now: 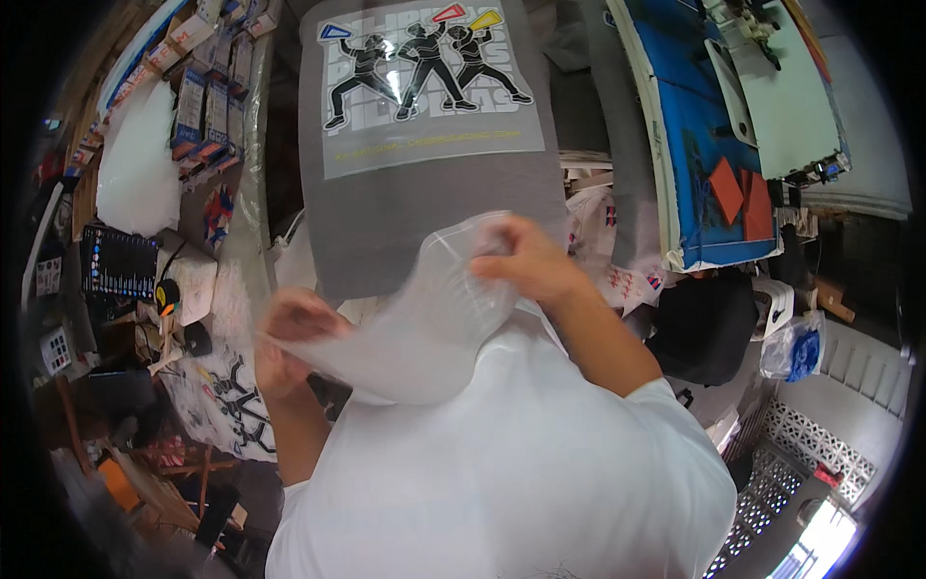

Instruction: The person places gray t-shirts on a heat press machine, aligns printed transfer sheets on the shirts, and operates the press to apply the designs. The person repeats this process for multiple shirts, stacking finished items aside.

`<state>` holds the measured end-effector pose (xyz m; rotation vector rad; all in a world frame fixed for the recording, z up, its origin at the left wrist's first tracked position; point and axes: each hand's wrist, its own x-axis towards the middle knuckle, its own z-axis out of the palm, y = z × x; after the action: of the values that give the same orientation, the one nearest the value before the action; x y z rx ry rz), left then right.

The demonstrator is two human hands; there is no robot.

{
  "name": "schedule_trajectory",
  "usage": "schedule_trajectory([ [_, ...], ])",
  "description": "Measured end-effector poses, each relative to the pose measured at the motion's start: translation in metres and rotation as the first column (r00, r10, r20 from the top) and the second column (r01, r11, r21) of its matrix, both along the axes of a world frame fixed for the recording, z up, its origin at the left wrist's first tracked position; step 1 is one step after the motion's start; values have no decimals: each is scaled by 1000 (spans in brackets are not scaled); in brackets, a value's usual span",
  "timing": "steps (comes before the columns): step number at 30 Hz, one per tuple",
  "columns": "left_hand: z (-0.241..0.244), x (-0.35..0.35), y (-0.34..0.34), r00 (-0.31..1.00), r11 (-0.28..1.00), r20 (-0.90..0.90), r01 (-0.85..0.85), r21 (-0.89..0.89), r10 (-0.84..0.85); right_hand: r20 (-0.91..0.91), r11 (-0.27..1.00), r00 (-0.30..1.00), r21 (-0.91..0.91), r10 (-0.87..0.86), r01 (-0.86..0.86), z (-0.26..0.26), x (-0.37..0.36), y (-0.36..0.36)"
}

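Observation:
Between my hands, close to my chest, a thin translucent sheet [405,340] hangs bent and slightly blurred. One edge is pinched in my left hand [293,344], the upper right part in my right hand [528,257]. Beyond them a grey fabric garment [434,210] lies flat. On it rests a clear transfer film [434,141] printed with black figures holding blue, red and yellow megaphones above a line of yellow lettering.
At left stand stacked boxes [192,108], a plastic-wrapped bundle [137,159], a screen [119,260] and a tape measure [166,293]. Another printed sheet [224,398] lies lower left. A blue-topped table [694,217] holds red pieces at right, near a black chair [702,329].

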<state>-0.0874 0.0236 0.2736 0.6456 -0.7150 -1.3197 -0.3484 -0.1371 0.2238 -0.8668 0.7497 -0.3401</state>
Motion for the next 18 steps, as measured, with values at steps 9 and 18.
schedule_trajectory([
  [9, -54, 6, -22, 801, 801, 587, -428, 418, 121, -203, 900, 896, -279, -396, 335, -13, -70, -20],
  [18, -109, 25, -78, 491, 681, 866, -666, 304, 93, -432, 789, 759, -590, -487, 169, -40, -36, -60],
])
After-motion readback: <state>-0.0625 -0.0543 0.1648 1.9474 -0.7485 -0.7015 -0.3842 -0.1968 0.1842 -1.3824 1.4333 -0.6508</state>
